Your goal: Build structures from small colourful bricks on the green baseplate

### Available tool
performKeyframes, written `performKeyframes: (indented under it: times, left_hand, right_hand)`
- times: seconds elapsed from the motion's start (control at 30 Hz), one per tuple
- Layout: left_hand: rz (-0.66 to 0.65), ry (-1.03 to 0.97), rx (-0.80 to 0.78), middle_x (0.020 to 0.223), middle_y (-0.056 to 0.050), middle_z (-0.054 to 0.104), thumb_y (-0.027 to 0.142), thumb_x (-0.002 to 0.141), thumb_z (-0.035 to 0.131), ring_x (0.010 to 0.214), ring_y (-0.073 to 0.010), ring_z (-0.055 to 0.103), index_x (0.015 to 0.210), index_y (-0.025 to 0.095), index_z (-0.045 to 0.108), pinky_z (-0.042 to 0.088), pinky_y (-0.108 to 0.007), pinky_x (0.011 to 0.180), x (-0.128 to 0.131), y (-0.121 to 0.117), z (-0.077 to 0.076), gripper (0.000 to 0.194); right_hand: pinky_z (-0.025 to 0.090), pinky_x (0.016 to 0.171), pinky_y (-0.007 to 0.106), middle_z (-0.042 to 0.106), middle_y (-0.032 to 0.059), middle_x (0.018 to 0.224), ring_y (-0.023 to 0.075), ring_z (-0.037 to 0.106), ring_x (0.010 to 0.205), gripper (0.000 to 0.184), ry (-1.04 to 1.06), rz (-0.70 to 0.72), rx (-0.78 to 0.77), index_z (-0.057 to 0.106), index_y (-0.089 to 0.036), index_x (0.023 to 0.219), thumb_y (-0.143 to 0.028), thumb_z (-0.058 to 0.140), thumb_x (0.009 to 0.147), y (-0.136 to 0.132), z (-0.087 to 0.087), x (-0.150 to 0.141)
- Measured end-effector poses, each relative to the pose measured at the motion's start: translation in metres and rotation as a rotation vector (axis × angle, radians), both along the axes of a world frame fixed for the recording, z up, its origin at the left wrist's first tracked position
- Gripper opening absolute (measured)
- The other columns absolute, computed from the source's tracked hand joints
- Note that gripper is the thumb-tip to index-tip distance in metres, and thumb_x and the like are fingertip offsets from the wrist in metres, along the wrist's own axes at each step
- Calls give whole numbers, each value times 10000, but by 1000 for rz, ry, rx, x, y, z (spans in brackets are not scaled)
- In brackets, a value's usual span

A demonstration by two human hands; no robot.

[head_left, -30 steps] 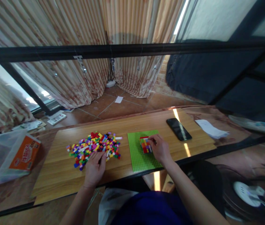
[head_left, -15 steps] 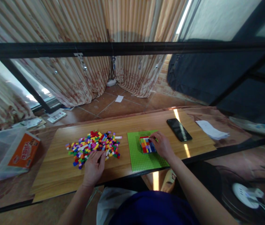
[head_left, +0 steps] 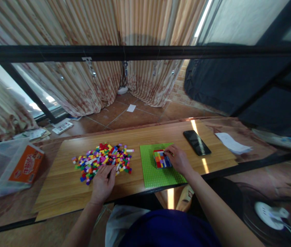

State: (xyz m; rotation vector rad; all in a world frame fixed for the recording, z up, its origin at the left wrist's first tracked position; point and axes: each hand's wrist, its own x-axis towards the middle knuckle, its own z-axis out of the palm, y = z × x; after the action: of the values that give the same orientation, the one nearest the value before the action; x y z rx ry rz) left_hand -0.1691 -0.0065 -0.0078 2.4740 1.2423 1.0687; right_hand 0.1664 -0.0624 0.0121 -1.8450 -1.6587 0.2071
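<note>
A green baseplate (head_left: 149, 176) lies on the wooden table, carrying a small block of multicoloured toy bricks (head_left: 159, 159) with red, orange, white and blue parts. My right hand (head_left: 179, 160) is over the block's right side, thumb and fingers pinched together at its upper right edge. Whatever sits between those fingertips is too small to make out. On the left, my left hand (head_left: 103, 181) rests at the near edge of a pile of loose toy bricks (head_left: 109, 156), its fingers curled and thumb against them. Anything in its grip is hidden.
A black phone (head_left: 197, 142) lies right of the baseplate, with white paper (head_left: 233, 142) farther right. At the far left stands a clear plastic bin (head_left: 1, 168) with an orange label. The table's (head_left: 60, 192) near edge runs just before my body.
Almost nothing differs. Both hands keep their places, the right one still pinching at the brick block; the view has shifted very slightly.
</note>
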Motion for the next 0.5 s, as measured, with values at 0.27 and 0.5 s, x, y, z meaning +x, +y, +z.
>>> performKeyframes:
  times: [0.27, 0.5]
  left_hand:
    - [-8, 12, 30, 837, -53, 715, 270, 930, 484, 810, -194, 646, 885, 194, 640, 496, -354, 862, 0, 1, -1, 179]
    - [-6, 6, 66, 830, -54, 712, 265, 932, 477, 800, -193, 645, 893, 184, 638, 495, -349, 854, 0, 1, -2, 184]
  right_hand:
    - [453, 740, 293, 651, 42, 823, 170, 604, 785, 149, 15, -87, 4, 672, -189, 771, -187, 536, 834, 6, -3, -4]
    - [428, 588, 266, 673, 7, 629, 155, 600, 609, 78, 326, -230, -189, 718, -199, 691, -185, 645, 667, 16, -1, 2]
